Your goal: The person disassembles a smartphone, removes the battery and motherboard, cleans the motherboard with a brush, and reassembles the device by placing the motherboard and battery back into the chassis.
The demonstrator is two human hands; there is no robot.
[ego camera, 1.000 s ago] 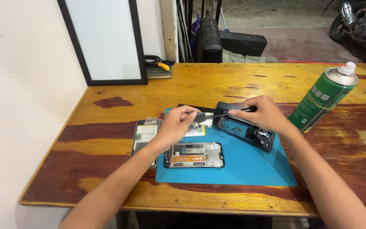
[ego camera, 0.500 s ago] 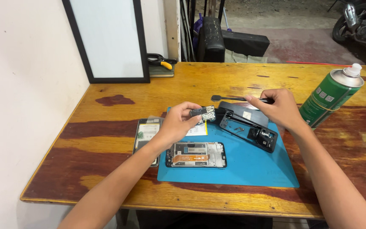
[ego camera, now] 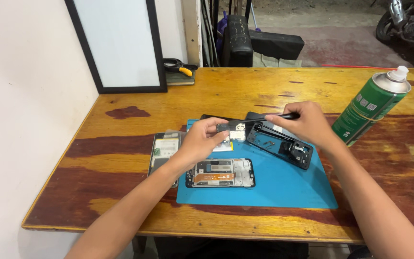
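Pinched circuit board (ego camera: 231,128) half hidden by left hand (ego camera: 200,141).

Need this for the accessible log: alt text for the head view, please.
Over a blue mat on a wooden table, the left hand holds a small circuit board while the right hand holds a thin black tool towards it. An opened phone and a black back cover lie on the mat; a green spray can stands to the right.
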